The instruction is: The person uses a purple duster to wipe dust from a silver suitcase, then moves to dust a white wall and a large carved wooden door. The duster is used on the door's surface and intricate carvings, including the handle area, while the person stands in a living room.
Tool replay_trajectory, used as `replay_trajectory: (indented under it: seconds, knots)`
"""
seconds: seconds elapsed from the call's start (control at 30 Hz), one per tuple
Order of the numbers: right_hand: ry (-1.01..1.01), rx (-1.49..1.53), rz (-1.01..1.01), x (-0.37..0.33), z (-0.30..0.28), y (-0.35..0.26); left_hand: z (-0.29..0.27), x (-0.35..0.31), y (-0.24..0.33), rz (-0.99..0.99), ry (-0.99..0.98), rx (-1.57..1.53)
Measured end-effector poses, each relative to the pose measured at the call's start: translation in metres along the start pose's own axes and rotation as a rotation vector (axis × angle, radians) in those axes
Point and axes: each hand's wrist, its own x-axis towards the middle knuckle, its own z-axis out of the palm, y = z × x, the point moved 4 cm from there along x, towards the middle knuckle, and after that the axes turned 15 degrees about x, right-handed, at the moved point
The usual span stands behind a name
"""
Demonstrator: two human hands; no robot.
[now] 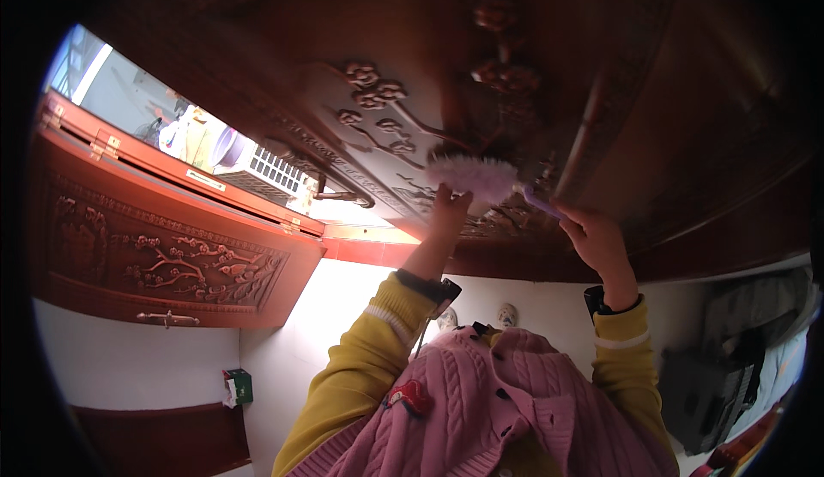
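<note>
Glossy reddish-brown carved wood on the door (515, 73), its raised blossoms catching the light. Against it, a fluffy, soft pink duster (472, 176). Below the door, chunky cable-knit pink cardigan (506, 408), smoother yellow sleeves (369, 365).

Single view only, taken from head-worn fisheye camera; no second view given for overlap. Camera faced toward carved dark-red wooden door (515, 91), seen at close range, filling upper half. Both raised forearms brought in from lower edge; left hand (448, 211) and right hand (596, 241) caught near centre. Straight edges bent toward rim; corners lost in black vignette. Second carved door leaf (163, 254) caught at left.
</note>
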Motion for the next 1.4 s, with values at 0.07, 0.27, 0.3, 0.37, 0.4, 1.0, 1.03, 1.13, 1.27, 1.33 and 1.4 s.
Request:
replay_trajectory:
  seconds: [0.07, 0.27, 0.3, 0.37, 0.4, 1.0, 1.03, 1.13, 1.27, 1.33, 1.4]
  knots:
    - [0.083, 0.315, -0.127, 0.017, -0.001, -0.032, -0.028, -0.004, 0.006, 0.076, 0.233, -0.242]
    - [0.280, 0.456, -0.307, 0.049, 0.018, -0.110, -0.104, -0.011, 0.004, 0.059, 0.430, -0.468]
    - [0.250, 0.318, -0.385, 0.055, 0.029, -0.118, -0.113, -0.009, -0.003, 0.032, 0.448, -0.441]
    - [0.123, 0.159, -0.433, 0.067, 0.061, -0.124, -0.125, -0.003, -0.022, -0.021, 0.406, -0.406]
    - [0.046, 0.052, -0.389, 0.068, 0.078, -0.124, -0.130, 0.000, -0.031, -0.040, 0.347, -0.398]
    - [-0.417, -0.457, 0.256, 0.031, 0.220, 0.000, -0.043, 0.074, -0.215, -0.161, -0.114, -0.284]
    - [-0.308, -0.394, 0.095, 0.031, 0.216, -0.004, -0.041, 0.076, -0.219, 0.006, -0.174, 0.015]
    - [-0.108, -0.276, -0.239, 0.028, 0.200, -0.016, -0.033, 0.078, -0.224, 0.678, -0.185, 1.168]
    - [-0.172, -0.235, -0.088, 0.027, 0.195, -0.007, -0.041, 0.093, -0.242, 0.653, -0.025, 1.368]
    - [-0.249, -0.301, 0.076, 0.022, 0.194, 0.006, -0.069, 0.097, -0.252, 0.296, 0.056, 0.836]
    - [-0.309, -0.381, 0.209, 0.015, 0.192, 0.018, -0.095, 0.091, -0.264, -0.158, -0.037, 0.263]
